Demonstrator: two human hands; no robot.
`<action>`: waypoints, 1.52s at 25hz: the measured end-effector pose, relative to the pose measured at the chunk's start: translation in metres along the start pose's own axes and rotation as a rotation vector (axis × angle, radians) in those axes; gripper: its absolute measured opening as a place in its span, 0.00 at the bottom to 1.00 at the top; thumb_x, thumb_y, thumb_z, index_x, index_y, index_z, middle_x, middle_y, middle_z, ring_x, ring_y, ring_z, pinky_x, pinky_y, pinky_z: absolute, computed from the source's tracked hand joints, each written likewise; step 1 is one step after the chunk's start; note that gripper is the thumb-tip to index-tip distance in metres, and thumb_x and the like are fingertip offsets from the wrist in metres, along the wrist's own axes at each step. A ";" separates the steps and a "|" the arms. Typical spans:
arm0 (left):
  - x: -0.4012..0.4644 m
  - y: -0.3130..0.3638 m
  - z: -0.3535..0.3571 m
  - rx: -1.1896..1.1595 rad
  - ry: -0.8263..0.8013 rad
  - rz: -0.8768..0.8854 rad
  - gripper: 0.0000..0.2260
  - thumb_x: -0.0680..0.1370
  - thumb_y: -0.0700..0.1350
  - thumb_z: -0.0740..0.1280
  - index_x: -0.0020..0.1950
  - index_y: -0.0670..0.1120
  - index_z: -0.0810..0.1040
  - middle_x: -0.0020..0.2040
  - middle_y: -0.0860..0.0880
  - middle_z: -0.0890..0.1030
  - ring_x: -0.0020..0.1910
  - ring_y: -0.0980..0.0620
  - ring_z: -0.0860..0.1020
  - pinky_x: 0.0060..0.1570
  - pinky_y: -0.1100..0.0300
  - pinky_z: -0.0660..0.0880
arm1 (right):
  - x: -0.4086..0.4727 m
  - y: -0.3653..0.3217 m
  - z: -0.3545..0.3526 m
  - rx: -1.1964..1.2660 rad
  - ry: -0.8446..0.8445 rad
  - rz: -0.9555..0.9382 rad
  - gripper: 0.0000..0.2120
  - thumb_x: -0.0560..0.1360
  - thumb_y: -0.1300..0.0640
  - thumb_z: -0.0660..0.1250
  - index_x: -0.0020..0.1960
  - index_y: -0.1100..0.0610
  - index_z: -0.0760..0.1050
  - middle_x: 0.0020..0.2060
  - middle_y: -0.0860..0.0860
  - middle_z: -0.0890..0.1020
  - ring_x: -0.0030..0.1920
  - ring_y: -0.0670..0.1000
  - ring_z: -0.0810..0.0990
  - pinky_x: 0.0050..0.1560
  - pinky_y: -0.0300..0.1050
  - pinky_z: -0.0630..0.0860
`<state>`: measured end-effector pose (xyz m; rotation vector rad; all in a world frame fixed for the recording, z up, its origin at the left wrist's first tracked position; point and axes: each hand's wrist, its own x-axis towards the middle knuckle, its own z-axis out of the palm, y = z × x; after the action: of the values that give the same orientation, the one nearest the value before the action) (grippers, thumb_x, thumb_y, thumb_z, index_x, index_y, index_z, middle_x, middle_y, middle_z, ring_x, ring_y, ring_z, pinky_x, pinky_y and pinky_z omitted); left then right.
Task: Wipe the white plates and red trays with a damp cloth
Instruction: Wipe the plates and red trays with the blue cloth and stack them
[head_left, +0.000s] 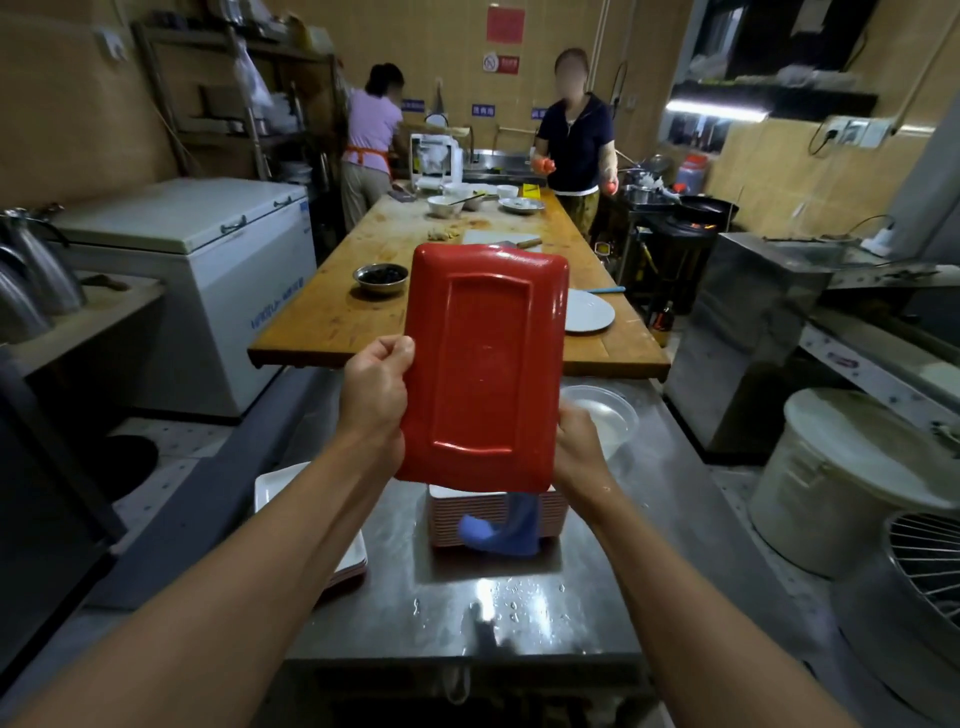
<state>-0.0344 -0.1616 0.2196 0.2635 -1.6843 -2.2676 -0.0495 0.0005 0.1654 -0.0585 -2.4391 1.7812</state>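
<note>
**Red tray held up, underside toward you**

You hold a red tray (483, 364) upright in front of you above the steel desk (519, 597), its underside facing you. Your left hand (376, 400) has its grip clamped on the tray's left edge, thumb curled over the rim. Your right hand (579, 447) holds the lower right corner, fingers hidden behind the tray. A blue cloth (504, 525) hangs below the tray's bottom edge; you cannot tell which hand holds it. Just behind the cloth stands a stack of trays (550, 519). White plates (291, 488) lie stacked to the left, and a clear bowl (608, 415) sits to the right.
</note>
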 end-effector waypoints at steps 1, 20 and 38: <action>0.002 -0.004 -0.007 0.024 0.028 -0.022 0.12 0.80 0.41 0.59 0.38 0.47 0.74 0.29 0.52 0.80 0.29 0.55 0.80 0.31 0.58 0.77 | 0.003 0.001 -0.005 -0.038 -0.004 -0.032 0.13 0.79 0.66 0.54 0.42 0.66 0.74 0.36 0.57 0.79 0.38 0.51 0.78 0.43 0.49 0.75; -0.012 -0.072 -0.050 0.293 0.151 -0.176 0.09 0.80 0.43 0.60 0.41 0.45 0.74 0.37 0.44 0.79 0.35 0.48 0.77 0.41 0.52 0.76 | 0.010 -0.088 -0.022 0.331 0.061 -0.219 0.13 0.80 0.68 0.52 0.48 0.59 0.75 0.45 0.60 0.80 0.50 0.60 0.81 0.54 0.60 0.78; -0.012 -0.064 -0.036 0.131 0.207 -0.186 0.09 0.79 0.39 0.62 0.38 0.44 0.74 0.34 0.44 0.76 0.33 0.48 0.73 0.42 0.51 0.73 | -0.010 -0.010 0.015 -0.765 -0.333 -0.774 0.30 0.75 0.60 0.58 0.75 0.63 0.55 0.75 0.57 0.53 0.76 0.50 0.47 0.73 0.35 0.38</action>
<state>-0.0199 -0.1726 0.1479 0.6864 -1.7628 -2.1695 -0.0407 -0.0176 0.1697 1.0154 -2.6370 0.5361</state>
